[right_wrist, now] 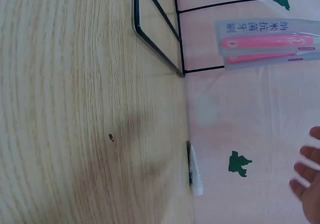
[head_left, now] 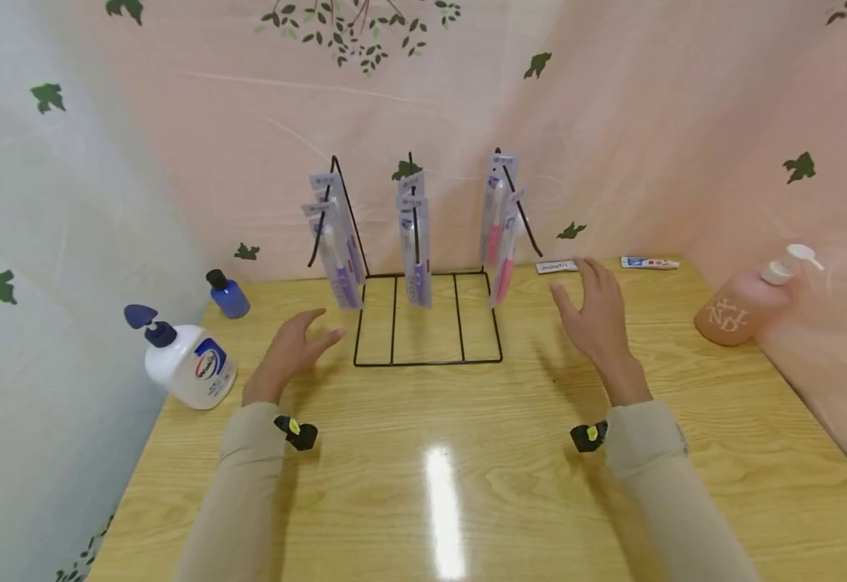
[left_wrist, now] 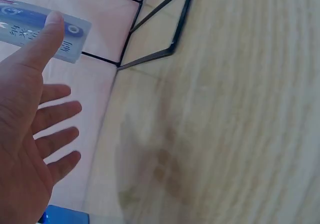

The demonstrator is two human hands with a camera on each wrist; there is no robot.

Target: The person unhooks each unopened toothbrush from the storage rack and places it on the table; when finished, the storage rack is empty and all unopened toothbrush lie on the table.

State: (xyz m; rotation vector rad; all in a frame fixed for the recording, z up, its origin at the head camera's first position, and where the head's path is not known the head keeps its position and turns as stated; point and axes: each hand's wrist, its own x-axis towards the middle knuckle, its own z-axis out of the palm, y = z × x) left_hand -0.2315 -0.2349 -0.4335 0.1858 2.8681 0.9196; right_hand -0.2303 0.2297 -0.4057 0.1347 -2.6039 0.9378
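A black wire rack (head_left: 427,364) stands on the table by the back wall, with packaged toothbrushes hanging from its three hooks. Purple toothbrushes (head_left: 341,267) hang on the left hook, more purple toothbrushes (head_left: 416,259) on the middle one, and pink toothbrushes (head_left: 505,259) on the right. My left hand (head_left: 294,349) hovers left of the rack, fingers spread and holding nothing; in the left wrist view its thumb overlaps a toothbrush package (left_wrist: 75,31), contact unclear. To the rack's right, my right hand (head_left: 600,315) is held above the table, fingers extended, near a small white tube (head_left: 556,267).
At the left stand a white pump bottle (head_left: 194,368) and a small blue bottle (head_left: 230,299) with a dark cap. A toothpaste tube (head_left: 649,263) lies at the back right, near a pink pump bottle (head_left: 739,307). Leaf-patterned cloth (head_left: 613,121) hangs behind the table.
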